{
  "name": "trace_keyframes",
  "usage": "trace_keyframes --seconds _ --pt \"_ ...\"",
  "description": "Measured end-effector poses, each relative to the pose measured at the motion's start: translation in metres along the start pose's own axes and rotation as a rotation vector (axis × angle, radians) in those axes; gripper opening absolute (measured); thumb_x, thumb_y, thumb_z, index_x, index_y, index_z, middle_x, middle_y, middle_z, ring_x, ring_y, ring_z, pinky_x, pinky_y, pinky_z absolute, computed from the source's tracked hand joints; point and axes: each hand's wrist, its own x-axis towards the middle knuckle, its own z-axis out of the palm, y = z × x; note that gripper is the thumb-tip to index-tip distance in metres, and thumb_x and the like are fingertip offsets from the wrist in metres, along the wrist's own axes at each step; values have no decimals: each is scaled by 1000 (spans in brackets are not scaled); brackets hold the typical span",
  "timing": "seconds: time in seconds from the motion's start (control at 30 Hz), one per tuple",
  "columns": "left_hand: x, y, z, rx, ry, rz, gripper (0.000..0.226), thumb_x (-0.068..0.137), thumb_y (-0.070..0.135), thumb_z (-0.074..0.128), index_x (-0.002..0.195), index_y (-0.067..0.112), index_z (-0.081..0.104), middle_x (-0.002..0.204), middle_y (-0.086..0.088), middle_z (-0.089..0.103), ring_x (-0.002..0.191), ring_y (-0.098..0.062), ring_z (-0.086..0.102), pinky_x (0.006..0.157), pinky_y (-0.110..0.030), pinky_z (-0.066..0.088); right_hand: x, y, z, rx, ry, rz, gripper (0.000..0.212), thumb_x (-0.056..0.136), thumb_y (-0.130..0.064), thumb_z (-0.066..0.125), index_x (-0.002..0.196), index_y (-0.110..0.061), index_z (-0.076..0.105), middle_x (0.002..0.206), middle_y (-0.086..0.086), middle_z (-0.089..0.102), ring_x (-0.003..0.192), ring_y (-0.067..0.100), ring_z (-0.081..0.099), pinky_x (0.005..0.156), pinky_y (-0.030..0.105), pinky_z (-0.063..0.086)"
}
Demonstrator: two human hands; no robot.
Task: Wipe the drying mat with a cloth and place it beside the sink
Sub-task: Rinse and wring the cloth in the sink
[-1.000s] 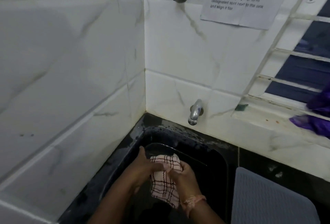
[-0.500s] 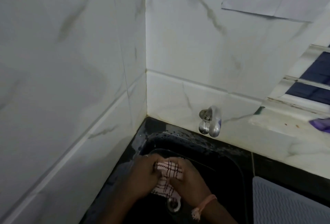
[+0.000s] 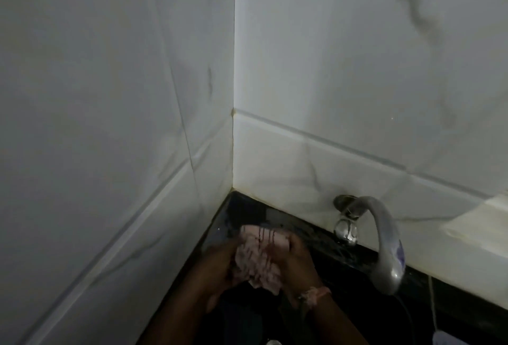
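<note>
A pink-white checked cloth [image 3: 258, 256] is bunched between both my hands above the black sink [image 3: 357, 314]. My left hand [image 3: 217, 267] grips its left side and my right hand [image 3: 297, 265], with a pink band at the wrist, grips its right side. Only a pale grey corner of the drying mat [image 3: 442, 338] shows at the bottom right edge, on the counter right of the sink. The picture is dim and blurred.
A curved metal tap [image 3: 384, 240] juts from the back wall over the sink's right part. White marble-look tiled walls meet in a corner behind the sink. A pale window ledge [image 3: 478, 223] lies at the right. The drain [image 3: 273, 342] peeks at the bottom edge.
The view has swung down and left, closer to the corner; the note and window have left the picture. The cloth sits more tightly bunched and higher between my hands.
</note>
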Motion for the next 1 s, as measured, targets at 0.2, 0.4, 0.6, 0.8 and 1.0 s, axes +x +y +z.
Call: trace_keyframes --seconds 0.2,0.4,0.6,0.8,1.0 --pt "55 5 -7 146 116 10 15 94 2 64 103 1 76 94 -20 78 91 -37 75 86 -47 62 59 31 -3 -96 111 204 39 80 12 74 110 -12 70 101 10 77 92 29 74 70 37 63" --pt "92 40 13 423 345 387 16 94 8 62 101 18 73 96 -7 76 91 -27 72 83 -37 60 103 4 36 -161 265 -67 47 84 11 70 122 -13 55 115 14 69 90 15 65 68 10 53" --pt "113 24 13 774 391 570 47 100 26 44 141 7 58 133 -17 65 120 -31 62 104 -38 48 94 11 51 -353 132 -221 44 97 -1 60 135 -22 54 129 -15 61 118 -1 60 98 8 41" --pt "90 2 7 858 456 565 51 92 14 47 140 2 60 141 -20 59 130 -33 56 114 -38 42 63 18 39 -536 89 -203 30 95 -6 62 113 -30 66 117 -6 71 112 10 66 100 22 50" --pt "24 -3 38 876 315 620 33 102 14 50 130 8 66 132 -16 67 120 -31 62 101 -32 43 10 -5 27 -608 161 -267 13 96 -17 63 102 -17 75 105 4 76 99 18 69 93 33 54"
